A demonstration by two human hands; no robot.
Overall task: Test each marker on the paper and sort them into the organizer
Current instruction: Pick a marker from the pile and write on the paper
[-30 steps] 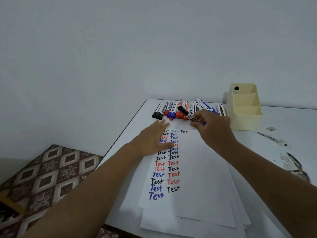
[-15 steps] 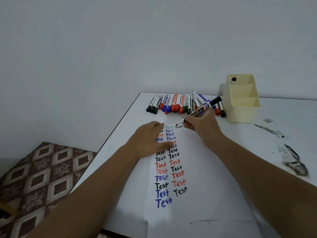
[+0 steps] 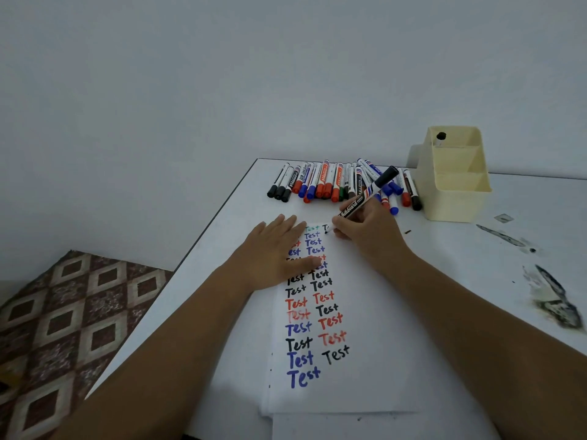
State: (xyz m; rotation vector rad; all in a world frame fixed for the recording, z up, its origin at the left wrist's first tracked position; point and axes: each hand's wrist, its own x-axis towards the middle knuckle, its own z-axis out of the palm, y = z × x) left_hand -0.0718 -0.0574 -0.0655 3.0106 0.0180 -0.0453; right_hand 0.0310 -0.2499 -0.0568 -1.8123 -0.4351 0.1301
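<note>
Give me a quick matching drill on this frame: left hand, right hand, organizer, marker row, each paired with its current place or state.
Things:
1. left hand
2. right hand
3. organizer
4. marker row

Places or states:
A. stands at the table's far right, one marker in its back compartment
B. lies capped along the table's far edge
C. rests flat on the paper, fingers straight
D. grips a black marker, tip down on the paper

Pairs: 1-C, 2-D, 3-A, 4-B
</note>
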